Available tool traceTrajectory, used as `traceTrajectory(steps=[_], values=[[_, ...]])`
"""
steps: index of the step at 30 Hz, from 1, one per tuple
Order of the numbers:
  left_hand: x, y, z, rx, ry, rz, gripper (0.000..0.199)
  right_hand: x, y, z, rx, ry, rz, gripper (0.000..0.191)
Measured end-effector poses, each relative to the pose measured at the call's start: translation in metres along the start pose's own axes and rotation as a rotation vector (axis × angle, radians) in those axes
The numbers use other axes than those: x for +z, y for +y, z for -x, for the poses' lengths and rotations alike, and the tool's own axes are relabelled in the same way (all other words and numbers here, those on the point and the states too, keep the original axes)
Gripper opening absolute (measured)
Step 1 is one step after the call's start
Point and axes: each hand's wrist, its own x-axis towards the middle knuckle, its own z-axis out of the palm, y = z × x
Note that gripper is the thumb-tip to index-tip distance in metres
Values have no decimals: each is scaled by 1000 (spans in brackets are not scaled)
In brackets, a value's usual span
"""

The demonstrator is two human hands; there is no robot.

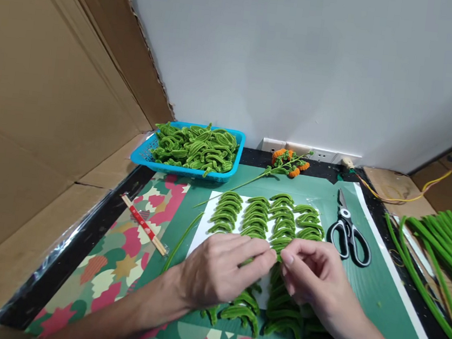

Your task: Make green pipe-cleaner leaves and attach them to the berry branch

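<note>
My left hand (225, 267) and my right hand (315, 275) meet over the table, both closed in a pinch. A small bit of green fuzzy pipe cleaner (279, 258) shows between their fingertips; most of it is hidden by the fingers. Below and around them, curved green pipe cleaner pieces (255, 216) lie in several columns on a white sheet (201, 232) and the green mat. A long green pipe cleaner (180, 239) curves out from behind my left wrist; I cannot tell whether its hidden end reaches my fingers.
A blue basket (193, 174) heaped with bent green pieces stands at the back left. Orange flowers on a green stem (266, 172) lie behind the sheet. Black-handled scissors (347, 232) rest at right, near long green pipe cleaners (446, 243). Wrapped chopsticks (144, 225) lie left; cardboard (58, 63) walls that side.
</note>
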Motion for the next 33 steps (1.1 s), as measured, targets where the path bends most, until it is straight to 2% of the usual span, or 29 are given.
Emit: traceTrajectory(steps=[3, 5, 6, 8, 11, 13, 16, 19, 23, 26, 28, 31, 33], values=[[-3, 7, -2, -466, -23, 436, 7, -4, -1, 2, -452, 38, 489, 15], [-7, 8, -6, -713, -140, 671, 14, -8, 2, 2, -729, 61, 721, 12], [-9, 7, -8, -809, -200, 780, 19, -10, 4, 2, -819, 77, 799, 14], [-9, 4, -10, -947, -277, 995, 27, -12, 8, 1, -907, 108, 900, 17], [-4, -3, -7, -1037, -332, 1266, 33, -14, 11, 0, -911, 86, 944, 18], [0, -6, -4, -1061, -367, 1372, 33, -13, 9, 1, -892, 57, 918, 17], [2, -6, -1, -1078, -386, 1413, 32, -10, 5, 2, -819, 17, 825, 14], [0, -4, -2, -1059, -378, 1376, 29, -5, 3, 4, -657, 30, 694, 13], [-2, -1, -2, -1017, -327, 1300, 27, 3, 1, 5, -398, 90, 482, 24], [-2, 0, 0, -969, -292, 1157, 24, 8, 0, 5, -279, 130, 370, 30], [0, 1, 0, -874, -235, 976, 18, 10, 0, 4, -215, 155, 314, 29], [3, 3, -1, -617, -104, 691, 8, 11, 1, 2, -136, 148, 220, 27], [4, 5, -2, -548, -49, 604, 8, 9, 1, 2, -163, 153, 224, 27]])
